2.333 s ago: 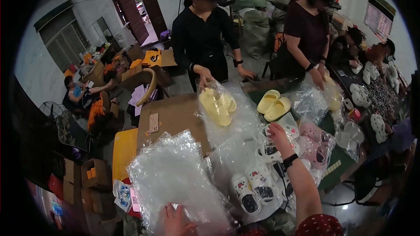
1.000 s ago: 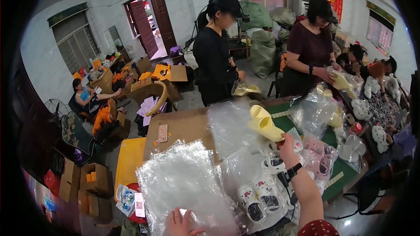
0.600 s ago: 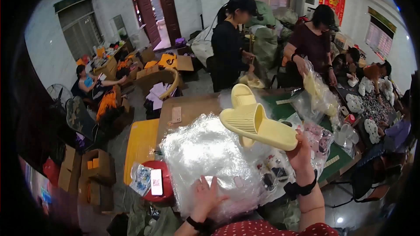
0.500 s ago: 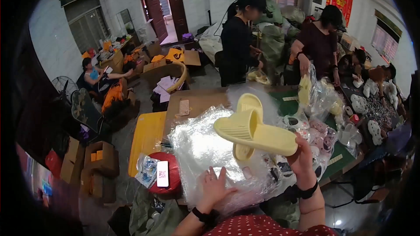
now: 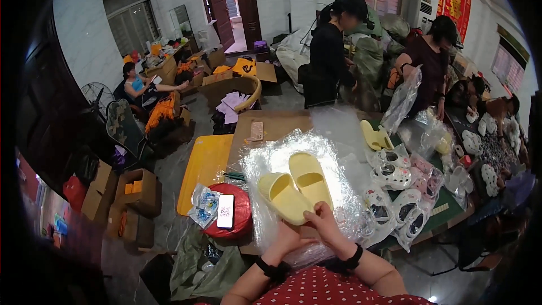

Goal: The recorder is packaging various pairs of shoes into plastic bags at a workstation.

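Note:
A pair of pale yellow slide slippers is in front of me, above a stack of shiny clear plastic bags (image 5: 257,161). The left slipper (image 5: 288,206) is tilted, its heel end toward me. Beside it, the right slipper (image 5: 312,176) shows its footbed and strap. My right hand (image 5: 327,225) is closed at the heel ends, thumb and fingers pinching the left slipper's edge. Just under that heel is my left hand (image 5: 287,240), low over the plastic. Its fingers are partly hidden by the slipper, so its grip is unclear.
Bagged white clogs (image 5: 389,176) lie on the table's right side, with another yellow slipper (image 5: 376,135) behind. A phone (image 5: 226,212) and a small bag of blue pieces (image 5: 204,206) rest on a red round stool (image 5: 240,226). Two people stand across the table.
The slippers have come down and toward me, turning from sideways to heel-first. My right hand has moved left, close to my left hand. A co-worker's yellow slipper now lies on the table.

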### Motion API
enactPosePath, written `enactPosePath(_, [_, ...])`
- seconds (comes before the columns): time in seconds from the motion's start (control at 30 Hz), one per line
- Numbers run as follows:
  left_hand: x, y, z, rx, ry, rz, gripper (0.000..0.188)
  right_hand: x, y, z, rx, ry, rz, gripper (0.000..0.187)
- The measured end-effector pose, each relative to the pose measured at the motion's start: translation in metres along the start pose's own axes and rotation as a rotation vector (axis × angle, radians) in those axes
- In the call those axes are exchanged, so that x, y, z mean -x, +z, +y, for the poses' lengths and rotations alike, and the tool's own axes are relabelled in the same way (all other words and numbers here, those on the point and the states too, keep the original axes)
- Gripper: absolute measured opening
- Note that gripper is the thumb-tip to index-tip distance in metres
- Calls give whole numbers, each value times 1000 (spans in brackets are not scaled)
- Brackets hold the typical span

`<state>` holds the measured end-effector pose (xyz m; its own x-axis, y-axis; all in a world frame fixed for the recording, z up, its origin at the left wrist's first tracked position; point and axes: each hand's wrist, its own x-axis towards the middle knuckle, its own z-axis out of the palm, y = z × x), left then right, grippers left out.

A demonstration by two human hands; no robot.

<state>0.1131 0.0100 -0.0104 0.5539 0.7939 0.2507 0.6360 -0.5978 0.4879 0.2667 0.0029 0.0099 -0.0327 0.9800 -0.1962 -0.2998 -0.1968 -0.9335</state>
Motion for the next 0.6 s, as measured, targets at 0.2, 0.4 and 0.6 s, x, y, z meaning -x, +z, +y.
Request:
enactPosePath(0.2, [14,-14,-4,331,-121,-1,72,18,16,-31,845,-142,-39,43])
enactPosePath(0.4, [37,-24,10,-118,-154,-39,82,-20,-4,-43,1166,-384,55,48])
enactPosePath(0.6, [49,-5,7,-239,-139,-42,86,-85,12,-10,1449,-495,-57,64])
